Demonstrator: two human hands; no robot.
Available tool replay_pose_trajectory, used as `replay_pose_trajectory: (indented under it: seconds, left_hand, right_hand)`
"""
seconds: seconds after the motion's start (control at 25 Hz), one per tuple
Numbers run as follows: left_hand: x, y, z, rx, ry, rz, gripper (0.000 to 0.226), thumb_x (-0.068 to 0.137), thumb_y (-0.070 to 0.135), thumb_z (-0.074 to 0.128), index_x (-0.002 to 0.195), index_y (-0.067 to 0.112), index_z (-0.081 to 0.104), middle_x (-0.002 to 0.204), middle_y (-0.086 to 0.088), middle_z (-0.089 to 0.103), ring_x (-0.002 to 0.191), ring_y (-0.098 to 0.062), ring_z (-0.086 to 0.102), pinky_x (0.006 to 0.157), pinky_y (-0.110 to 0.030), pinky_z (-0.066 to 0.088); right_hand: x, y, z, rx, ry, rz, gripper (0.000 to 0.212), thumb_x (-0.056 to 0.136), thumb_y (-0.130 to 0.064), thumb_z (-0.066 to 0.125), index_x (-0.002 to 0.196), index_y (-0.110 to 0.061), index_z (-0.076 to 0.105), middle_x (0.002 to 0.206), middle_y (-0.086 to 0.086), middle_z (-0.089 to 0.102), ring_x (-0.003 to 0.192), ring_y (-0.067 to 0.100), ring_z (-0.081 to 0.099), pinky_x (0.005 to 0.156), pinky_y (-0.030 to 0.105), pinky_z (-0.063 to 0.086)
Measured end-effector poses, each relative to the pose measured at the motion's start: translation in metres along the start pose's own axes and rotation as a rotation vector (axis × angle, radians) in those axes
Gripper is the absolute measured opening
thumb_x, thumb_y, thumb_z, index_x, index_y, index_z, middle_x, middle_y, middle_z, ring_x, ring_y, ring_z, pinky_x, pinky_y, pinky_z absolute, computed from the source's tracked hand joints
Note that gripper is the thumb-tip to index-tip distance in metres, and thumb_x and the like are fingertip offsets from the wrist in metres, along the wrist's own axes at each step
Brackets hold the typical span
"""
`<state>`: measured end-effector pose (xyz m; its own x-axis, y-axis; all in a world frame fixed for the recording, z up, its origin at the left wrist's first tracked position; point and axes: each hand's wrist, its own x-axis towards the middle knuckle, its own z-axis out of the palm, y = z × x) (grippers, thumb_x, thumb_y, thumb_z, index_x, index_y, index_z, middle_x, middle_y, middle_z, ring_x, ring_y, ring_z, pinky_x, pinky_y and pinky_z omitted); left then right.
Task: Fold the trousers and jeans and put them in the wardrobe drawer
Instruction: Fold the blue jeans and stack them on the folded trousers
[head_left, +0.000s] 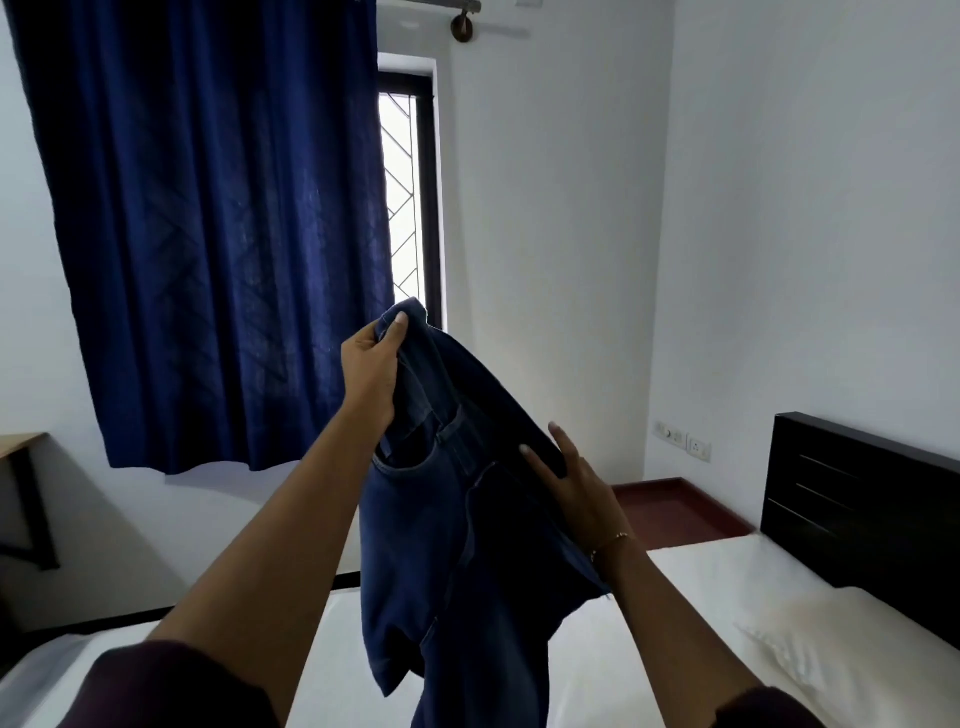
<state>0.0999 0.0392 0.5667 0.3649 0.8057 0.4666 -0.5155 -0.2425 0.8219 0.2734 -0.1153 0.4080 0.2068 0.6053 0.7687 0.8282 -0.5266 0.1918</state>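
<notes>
Gripping the waistband, the left hand (371, 364) is lifting the jeans (447, 519) above the bed (675, 597); the right hand (571, 483), fingers spread, is steadying the opposite side—best aligning legs first.

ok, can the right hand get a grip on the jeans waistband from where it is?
Probably yes. The right hand is open, its fingers already at the waistband edge of the jeans, nothing between. The left hand holds the other end up.

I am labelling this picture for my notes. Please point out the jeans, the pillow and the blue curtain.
jeans (457, 545): head view, on the front denim below the pocket.
pillow (852, 649): head view, on its white top surface.
blue curtain (208, 234): head view, on the middle of the hanging cloth.
</notes>
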Motion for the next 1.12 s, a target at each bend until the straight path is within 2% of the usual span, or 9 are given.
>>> replay_pose_trajectory:
  seconds: [0.16, 0.24, 0.32, 0.48, 0.56, 0.68, 0.84, 1.0, 1.12]
  left_hand:
    - [0.014, -0.007, -0.009, 0.099, 0.1, 0.015, 0.018, 0.091, 0.025, 0.059, 0.074, 0.022, 0.065, 0.077, 0.0, 0.063, 0.077, -0.015, 0.06, 0.075, -0.03, 0.055]
    - [0.02, -0.017, -0.016, 0.141, 0.165, -0.01, 0.021, 0.091, 0.027, 0.059, 0.07, 0.022, 0.063, 0.075, 0.0, 0.061, 0.077, -0.016, 0.059, 0.073, -0.031, 0.055]
    - [0.023, -0.027, -0.023, 0.174, 0.237, -0.048, 0.025, 0.09, 0.027, 0.059, 0.067, 0.019, 0.06, 0.073, 0.0, 0.06, 0.077, -0.018, 0.058, 0.073, -0.033, 0.055]
    - [0.03, -0.037, -0.036, 0.202, 0.397, -0.091, 0.024, 0.091, 0.027, 0.059, 0.074, 0.01, 0.059, 0.071, 0.001, 0.056, 0.079, -0.018, 0.056, 0.074, -0.033, 0.053]
    - [0.03, -0.04, -0.039, 0.224, 0.418, -0.089, 0.021, 0.091, 0.027, 0.059, 0.08, 0.009, 0.06, 0.075, 0.0, 0.057, 0.081, -0.018, 0.056, 0.077, -0.032, 0.051]
    - [0.029, -0.042, -0.037, 0.237, 0.423, -0.096, 0.023, 0.092, 0.026, 0.057, 0.077, 0.008, 0.058, 0.074, 0.0, 0.056, 0.079, -0.018, 0.055, 0.076, -0.032, 0.05]
    - [0.035, -0.04, -0.044, 0.208, 0.336, -0.119, 0.03, 0.092, 0.027, 0.058, 0.065, 0.014, 0.053, 0.071, 0.001, 0.054, 0.069, -0.012, 0.052, 0.076, -0.032, 0.049]
    - [0.032, -0.035, -0.054, 0.242, 0.182, -0.092, 0.015, 0.092, 0.028, 0.057, 0.089, 0.013, 0.058, 0.084, 0.0, 0.057, 0.086, -0.018, 0.054, 0.082, -0.036, 0.05]
    - [0.021, -0.029, -0.064, 0.242, 0.003, -0.111, 0.014, 0.091, 0.03, 0.058, 0.1, 0.019, 0.058, 0.088, 0.002, 0.058, 0.082, -0.015, 0.055, 0.073, -0.031, 0.051]
  right_hand:
    - [-0.007, 0.003, 0.009, -0.061, -0.212, -0.01, 0.045, 0.054, -0.002, 0.08, 0.092, -0.021, 0.065, 0.105, 0.013, 0.055, 0.048, 0.026, 0.055, 0.039, 0.029, 0.043]
    - [-0.009, 0.007, 0.014, -0.027, -0.456, 0.158, 0.027, 0.077, -0.008, 0.066, 0.103, -0.015, 0.066, 0.109, 0.013, 0.054, 0.083, 0.031, 0.063, 0.064, 0.038, 0.052]
    - [-0.012, 0.018, 0.017, 0.096, -0.677, 0.308, 0.031, 0.091, -0.012, 0.048, 0.119, -0.01, 0.059, 0.123, 0.015, 0.052, 0.109, 0.031, 0.056, 0.087, 0.036, 0.048]
    - [-0.019, 0.046, -0.001, 0.528, -0.753, 0.455, 0.052, 0.077, -0.061, 0.061, 0.084, -0.01, 0.068, 0.087, 0.002, 0.06, 0.085, 0.016, 0.058, 0.075, 0.028, 0.045]
    - [-0.019, 0.059, -0.008, 0.344, -0.808, 0.345, 0.061, 0.058, -0.078, 0.059, 0.079, -0.022, 0.066, 0.085, -0.003, 0.048, 0.089, 0.015, 0.049, 0.075, 0.029, 0.043]
    - [-0.016, 0.072, -0.008, 0.309, -0.71, 0.314, 0.053, 0.07, -0.057, 0.068, 0.097, -0.011, 0.07, 0.094, 0.006, 0.051, 0.097, 0.023, 0.055, 0.075, 0.027, 0.042]
    - [-0.003, 0.085, -0.03, 0.683, -0.424, 0.65, 0.023, 0.076, -0.024, 0.071, 0.056, -0.018, 0.061, 0.069, 0.002, 0.057, 0.066, 0.014, 0.053, 0.054, 0.015, 0.035]
    - [0.019, 0.101, -0.054, 1.128, -0.066, 0.94, 0.039, 0.073, 0.006, 0.064, 0.041, -0.017, 0.061, 0.053, 0.004, 0.056, 0.061, 0.021, 0.05, 0.053, 0.026, 0.039]
    - [0.027, 0.115, -0.074, 1.331, 0.022, 0.933, 0.03, 0.082, 0.005, 0.058, 0.059, -0.013, 0.064, 0.048, -0.007, 0.063, 0.052, 0.009, 0.058, 0.047, 0.016, 0.047]
